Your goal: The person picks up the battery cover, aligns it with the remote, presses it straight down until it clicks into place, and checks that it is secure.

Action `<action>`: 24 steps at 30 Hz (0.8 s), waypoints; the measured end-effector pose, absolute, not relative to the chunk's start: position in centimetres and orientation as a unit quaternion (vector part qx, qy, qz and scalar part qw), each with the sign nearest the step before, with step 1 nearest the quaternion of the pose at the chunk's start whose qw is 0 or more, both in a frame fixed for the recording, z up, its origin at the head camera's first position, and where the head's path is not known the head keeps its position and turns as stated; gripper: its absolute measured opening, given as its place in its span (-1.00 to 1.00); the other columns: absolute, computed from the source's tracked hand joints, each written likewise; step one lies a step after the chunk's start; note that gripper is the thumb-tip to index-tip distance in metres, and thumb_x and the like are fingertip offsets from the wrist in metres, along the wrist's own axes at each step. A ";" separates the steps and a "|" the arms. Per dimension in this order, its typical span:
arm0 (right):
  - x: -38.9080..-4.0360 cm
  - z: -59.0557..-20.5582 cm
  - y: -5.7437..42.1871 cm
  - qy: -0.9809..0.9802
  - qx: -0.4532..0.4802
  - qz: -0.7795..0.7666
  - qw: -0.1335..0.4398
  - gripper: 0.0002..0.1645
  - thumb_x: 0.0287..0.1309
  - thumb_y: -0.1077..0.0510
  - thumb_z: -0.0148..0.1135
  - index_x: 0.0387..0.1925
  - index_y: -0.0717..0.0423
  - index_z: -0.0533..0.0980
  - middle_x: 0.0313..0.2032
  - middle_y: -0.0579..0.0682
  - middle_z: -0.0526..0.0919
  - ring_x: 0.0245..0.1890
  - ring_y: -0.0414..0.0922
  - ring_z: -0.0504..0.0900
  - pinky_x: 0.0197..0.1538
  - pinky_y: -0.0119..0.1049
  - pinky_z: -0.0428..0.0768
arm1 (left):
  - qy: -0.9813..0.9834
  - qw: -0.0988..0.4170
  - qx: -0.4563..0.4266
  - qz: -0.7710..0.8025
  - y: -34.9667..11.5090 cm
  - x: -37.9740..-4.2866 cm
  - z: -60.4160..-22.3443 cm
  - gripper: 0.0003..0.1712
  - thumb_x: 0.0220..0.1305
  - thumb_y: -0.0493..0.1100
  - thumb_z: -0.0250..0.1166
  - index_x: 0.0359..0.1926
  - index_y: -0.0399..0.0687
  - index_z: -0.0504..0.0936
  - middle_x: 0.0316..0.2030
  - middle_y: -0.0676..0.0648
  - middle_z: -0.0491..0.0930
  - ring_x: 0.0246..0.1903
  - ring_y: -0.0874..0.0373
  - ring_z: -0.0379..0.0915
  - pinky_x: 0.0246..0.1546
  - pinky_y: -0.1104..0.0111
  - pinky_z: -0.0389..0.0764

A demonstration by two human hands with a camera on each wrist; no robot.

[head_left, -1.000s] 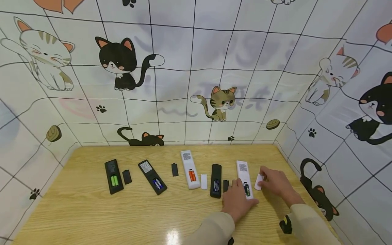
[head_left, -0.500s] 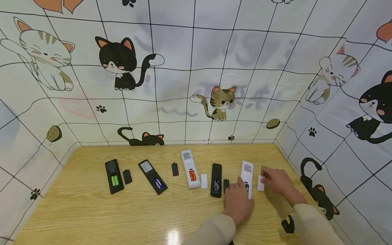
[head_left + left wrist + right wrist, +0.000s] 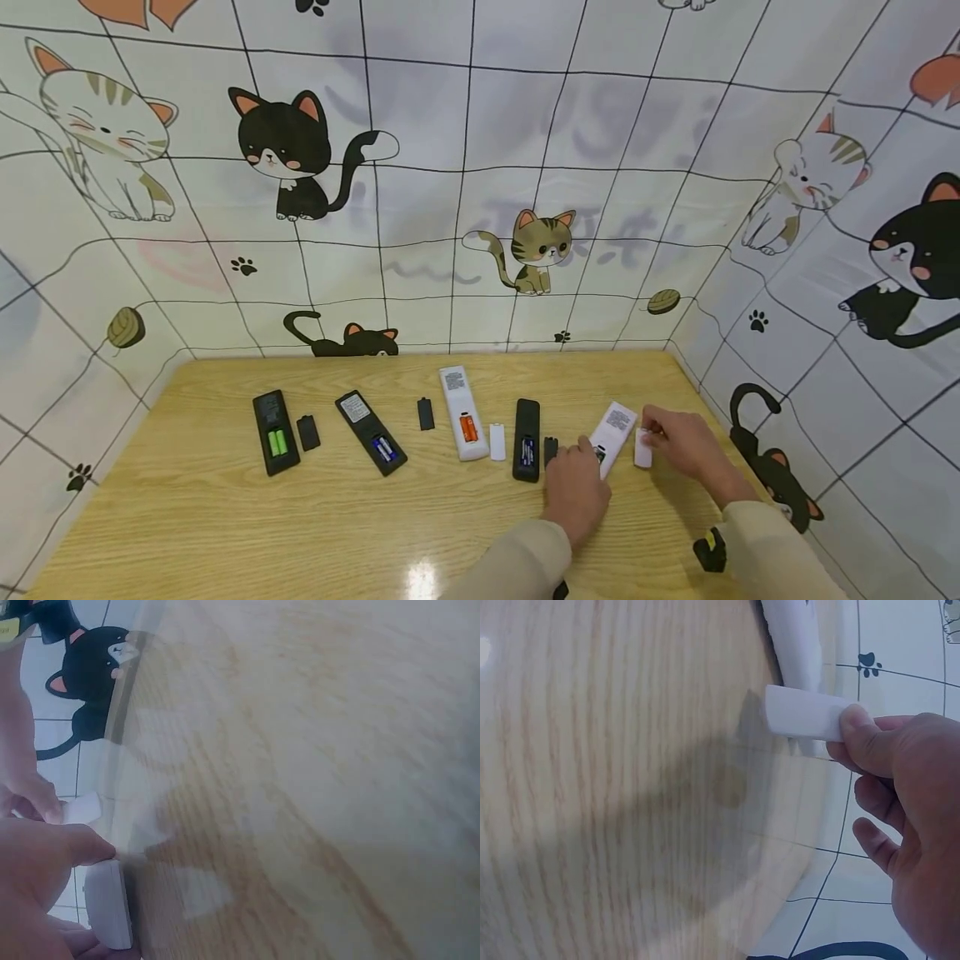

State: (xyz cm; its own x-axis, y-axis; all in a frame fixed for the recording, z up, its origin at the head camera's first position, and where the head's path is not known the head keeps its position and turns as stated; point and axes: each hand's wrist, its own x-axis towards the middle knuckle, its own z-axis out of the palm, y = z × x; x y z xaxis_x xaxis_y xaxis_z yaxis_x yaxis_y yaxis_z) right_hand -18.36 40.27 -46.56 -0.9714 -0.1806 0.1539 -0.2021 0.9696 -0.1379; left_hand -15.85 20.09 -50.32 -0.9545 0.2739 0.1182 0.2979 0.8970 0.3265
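Note:
My left hand [image 3: 576, 492] grips the lower end of a white remote control [image 3: 615, 427], thumb on one side and fingers on the other. The left wrist view shows the remote's rounded end [image 3: 109, 904] between them. Its back faces up, with a printed label at the top and a battery slot partly hidden by the hand. Just right of it, my right hand [image 3: 682, 442] pinches a small white battery cover [image 3: 642, 450] between thumb and forefinger. In the right wrist view the cover [image 3: 806, 712] points away from the fingertips, overlapping the remote [image 3: 795, 645] behind it.
Leftward on the wooden table [image 3: 315, 533] lie a black remote [image 3: 527, 440], a white remote [image 3: 463, 414], and two more black remotes [image 3: 371, 433] [image 3: 276, 432], batteries exposed. Loose covers [image 3: 497, 442] lie among them. A cat-print cloth [image 3: 420, 208] surrounds the table's back and sides.
The white remote has turned so that its top leans right, toward the battery cover. My left hand has turned with it, thumb drawn in. The right hand keeps its pinch on the cover, now more upright.

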 end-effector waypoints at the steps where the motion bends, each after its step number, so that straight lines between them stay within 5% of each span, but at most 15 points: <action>1: -18.4 -46.4 40.2 -0.989 0.100 0.080 0.075 -0.74 0.08 0.20 0.38 -0.45 -0.09 0.41 -0.50 -0.20 0.60 -0.52 -0.25 0.38 -0.41 -0.29 0.36 | -0.972 0.028 -0.142 -0.187 20.0 -15.9 -50.3 -0.28 0.06 0.06 0.42 0.20 -0.13 0.45 -0.27 -0.02 0.65 -0.31 0.22 0.50 -0.40 0.42 0.50; 15: -18.9 -44.9 38.7 -0.974 0.114 0.141 0.137 -0.79 0.08 0.21 0.38 -0.41 -0.07 0.46 -0.46 -0.15 0.66 -0.50 -0.28 0.44 -0.40 -0.34 0.41 | -0.923 0.019 -0.099 -0.371 16.7 -17.5 -48.0 -0.11 0.04 0.11 0.41 0.36 -0.11 0.33 -0.11 -0.02 0.62 -0.23 0.17 0.52 -0.22 0.24 0.52; 24: -19.7 -45.4 36.1 -0.973 0.133 0.163 0.100 -0.82 0.14 0.19 0.35 -0.38 -0.12 0.48 -0.43 -0.21 0.65 -0.48 -0.31 0.46 -0.39 -0.37 0.43 | -0.860 -0.059 -0.069 -0.502 12.2 -19.4 -46.3 -0.13 -0.04 -0.01 0.41 0.35 -0.02 0.36 -0.11 0.04 0.63 -0.43 0.28 0.43 -0.46 0.38 0.41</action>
